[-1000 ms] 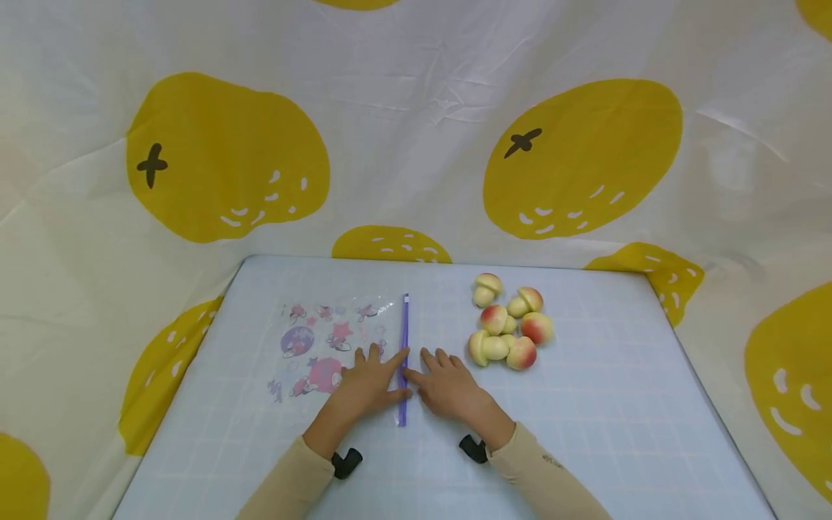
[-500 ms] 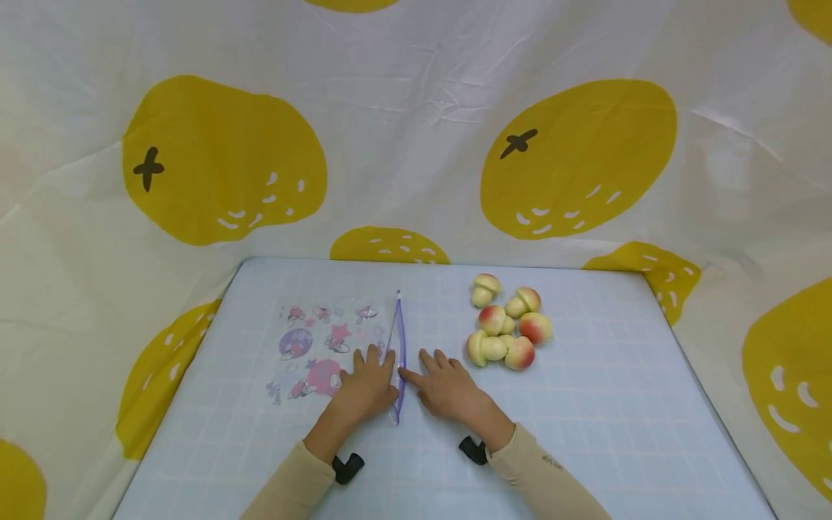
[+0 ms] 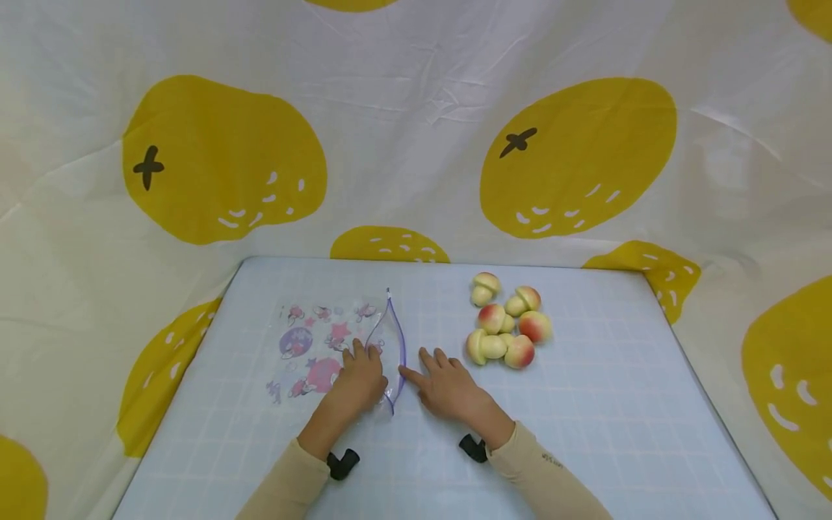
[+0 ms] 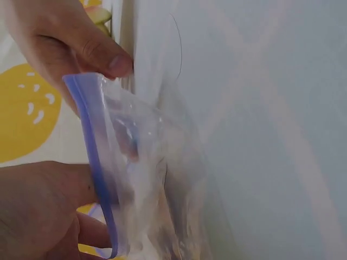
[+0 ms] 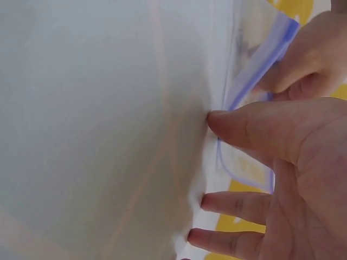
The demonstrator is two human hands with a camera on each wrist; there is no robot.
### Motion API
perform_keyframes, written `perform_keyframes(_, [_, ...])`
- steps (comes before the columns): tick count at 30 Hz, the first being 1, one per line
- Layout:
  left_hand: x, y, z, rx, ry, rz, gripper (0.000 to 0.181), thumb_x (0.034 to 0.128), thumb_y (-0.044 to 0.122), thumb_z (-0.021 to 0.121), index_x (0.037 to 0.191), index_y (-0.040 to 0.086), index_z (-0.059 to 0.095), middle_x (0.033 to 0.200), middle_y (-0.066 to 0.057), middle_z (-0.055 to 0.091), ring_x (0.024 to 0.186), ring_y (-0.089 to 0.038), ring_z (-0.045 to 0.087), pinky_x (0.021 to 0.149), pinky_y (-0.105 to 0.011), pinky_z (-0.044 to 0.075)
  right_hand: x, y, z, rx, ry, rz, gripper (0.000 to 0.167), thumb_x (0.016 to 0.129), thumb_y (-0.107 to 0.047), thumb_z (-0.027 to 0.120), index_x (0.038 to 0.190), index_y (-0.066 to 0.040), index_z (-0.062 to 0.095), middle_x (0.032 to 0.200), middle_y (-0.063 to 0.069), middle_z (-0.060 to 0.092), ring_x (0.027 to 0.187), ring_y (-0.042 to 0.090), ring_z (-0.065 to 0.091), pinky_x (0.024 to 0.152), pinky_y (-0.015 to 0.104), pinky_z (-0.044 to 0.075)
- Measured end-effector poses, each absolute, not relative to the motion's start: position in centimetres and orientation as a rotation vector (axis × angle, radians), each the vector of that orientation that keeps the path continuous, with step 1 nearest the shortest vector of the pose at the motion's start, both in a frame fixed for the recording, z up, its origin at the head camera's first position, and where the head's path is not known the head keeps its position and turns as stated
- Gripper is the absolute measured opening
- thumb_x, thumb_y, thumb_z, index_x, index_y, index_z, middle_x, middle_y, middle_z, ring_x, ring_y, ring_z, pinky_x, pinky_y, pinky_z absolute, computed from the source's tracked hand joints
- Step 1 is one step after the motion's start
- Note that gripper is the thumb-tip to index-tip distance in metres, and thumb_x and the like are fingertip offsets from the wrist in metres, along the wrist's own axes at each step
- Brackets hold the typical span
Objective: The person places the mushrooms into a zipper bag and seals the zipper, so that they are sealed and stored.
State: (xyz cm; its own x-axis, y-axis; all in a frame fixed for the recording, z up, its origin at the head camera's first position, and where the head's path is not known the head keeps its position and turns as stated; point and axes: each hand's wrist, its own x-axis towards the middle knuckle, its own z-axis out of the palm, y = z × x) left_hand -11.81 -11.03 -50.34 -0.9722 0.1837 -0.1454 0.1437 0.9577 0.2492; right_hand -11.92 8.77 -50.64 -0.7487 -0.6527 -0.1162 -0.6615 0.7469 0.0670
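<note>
A clear zip bag (image 3: 292,375) with pink and purple prints lies flat on the table, its purple-edged mouth parted on the right side. My left hand (image 3: 356,377) pinches the upper edge of that mouth, thumb under the film, and holds it raised, as the purple strip (image 4: 89,130) in the left wrist view shows. My right hand (image 3: 448,386) rests with spread, straight fingers on the table, its thumb (image 5: 233,127) at the lower purple edge. Beyond the right hand sit several yellow toy mushrooms with reddish caps (image 3: 520,352).
The mushrooms form a loose cluster on the pale checked tablecloth (image 3: 611,404), right of the bag. A white curtain (image 3: 403,144) with large yellow fruit prints hangs behind the table. Black wrist-worn pieces (image 3: 343,464) sit under both forearms.
My left hand has drawn left with the bag's upper edge, so the mouth has gone from nearly flat to a wide gap. The right hand has stayed almost still.
</note>
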Motion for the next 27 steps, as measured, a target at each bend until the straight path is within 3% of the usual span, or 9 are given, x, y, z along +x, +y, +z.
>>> perform_keyframes(4, [-11.6,-11.6,-49.9,0.187,2.888,0.334,0.079,0.0925,0.034,0.07,0.149,-0.009,0.035,0.147,-0.047,0.023,0.128,-0.065,0.034,0.088,-0.07,0.047,-12.0,8.8,-50.4,-1.071,2.85,0.161,0.051,0.1,-0.036,0.06,0.149,-0.035,0.048,0.149,0.016,0.047,0.131,0.039,0.048,0.097,0.049,0.048])
perform_keyframes(9, [-11.2,-12.2,-49.5,0.094,2.791,0.341,0.078,0.0922,0.03,0.07,0.156,0.006,0.031,0.153,-0.043,0.014,0.135,-0.065,0.021,0.088,-0.084,0.031,-12.1,8.8,-50.4,-1.061,2.846,0.154,0.051,0.1,-0.036,0.06,0.149,-0.035,0.048,0.149,0.016,0.047,0.131,0.039,0.048,0.096,0.049,0.048])
perform_keyframes(11, [-11.2,-12.4,-49.5,0.082,2.772,0.363,0.077,0.0938,0.029,0.068,0.156,0.003,0.03,0.153,-0.042,0.014,0.135,-0.066,0.018,0.088,-0.085,0.029,-12.1,8.8,-50.5,-1.059,2.848,0.151,0.051,0.1,-0.036,0.06,0.149,-0.034,0.048,0.149,0.016,0.047,0.131,0.039,0.048,0.096,0.049,0.049])
perform_keyframes(14, [-11.4,-12.5,-49.8,0.097,2.772,0.361,0.082,0.0951,0.041,0.065,0.155,-0.001,0.028,0.155,-0.04,0.017,0.136,-0.066,0.018,0.09,-0.086,0.026,-12.1,8.9,-50.6,-1.061,2.854,0.151,0.052,0.099,-0.036,0.061,0.149,-0.034,0.048,0.149,0.016,0.047,0.13,0.039,0.048,0.095,0.049,0.049])
perform_keyframes(19, [-11.5,-12.1,-50.4,0.139,2.795,0.364,0.103,0.0877,0.064,0.064,0.153,-0.007,0.028,0.157,-0.035,0.019,0.139,-0.062,0.017,0.094,-0.086,0.019,-12.2,8.9,-50.8,-1.072,2.864,0.154,0.051,0.099,-0.036,0.061,0.149,-0.034,0.048,0.149,0.016,0.047,0.13,0.039,0.049,0.094,0.049,0.049])
perform_keyframes(27, [-11.4,-11.6,-50.6,0.16,2.805,0.386,0.111,0.082,0.067,0.069,0.153,-0.008,0.028,0.159,-0.032,0.018,0.14,-0.061,0.016,0.094,-0.086,0.017,-12.0,9.0,-51.0,-1.098,2.867,0.142,0.05,0.1,-0.035,0.06,0.149,-0.033,0.049,0.148,0.016,0.047,0.129,0.039,0.049,0.094,0.049,0.05])
